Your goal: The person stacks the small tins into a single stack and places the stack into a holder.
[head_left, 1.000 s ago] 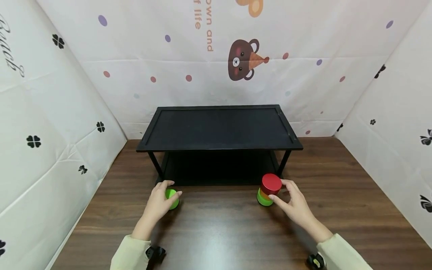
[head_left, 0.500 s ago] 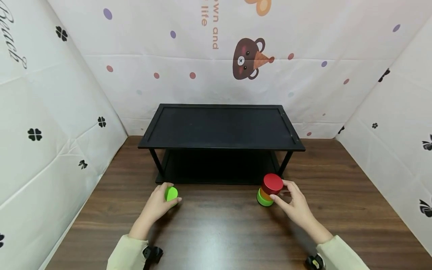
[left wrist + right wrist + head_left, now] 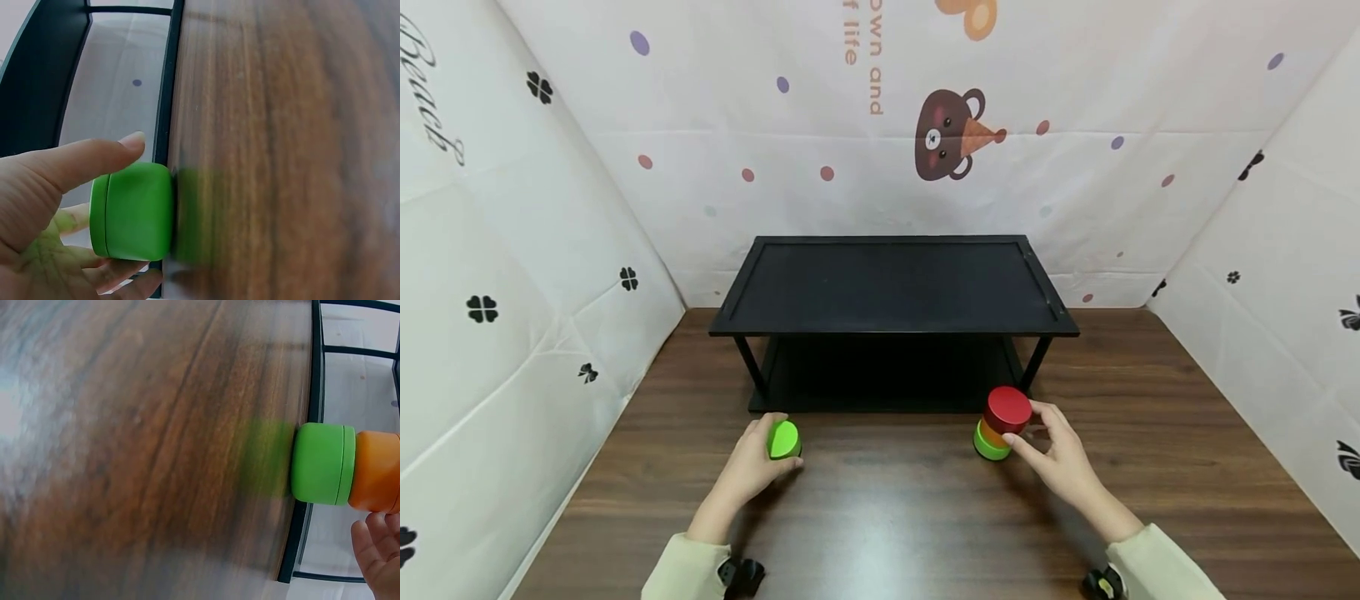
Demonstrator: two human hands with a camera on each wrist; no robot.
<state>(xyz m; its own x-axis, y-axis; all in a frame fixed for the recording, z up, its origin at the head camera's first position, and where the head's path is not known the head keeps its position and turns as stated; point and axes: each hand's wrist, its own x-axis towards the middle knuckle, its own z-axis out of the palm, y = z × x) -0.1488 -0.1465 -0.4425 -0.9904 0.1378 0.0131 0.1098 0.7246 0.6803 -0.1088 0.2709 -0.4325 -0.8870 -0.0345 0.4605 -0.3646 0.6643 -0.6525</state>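
My left hand point(image 3: 752, 460) curves around a small green lidded jar point(image 3: 785, 440) on the table. In the left wrist view the thumb point(image 3: 100, 156) lies just over the jar's edge, seemingly apart from it, and the other fingers lie behind. At the right stands a stack: a green jar point(image 3: 991, 450) at the bottom, an orange jar point(image 3: 377, 469) on it, a red jar point(image 3: 1008, 407) on top. My right hand point(image 3: 1057, 457) holds the stack at the orange jar, thumb on the near side; some fingertips are hidden behind. The right wrist view leaves out the thumb and the red jar.
A black two-tier shelf point(image 3: 891, 287) stands on the brown wooden table point(image 3: 880, 500), right behind the jars. Its lower tier point(image 3: 887, 375) is in shadow. White printed cloth point(image 3: 820, 108) hangs at the back and both sides.
My left hand has come down around the green jar, its thumb shifting from over the lid to the near side. The right hand and the stack have hardly moved.
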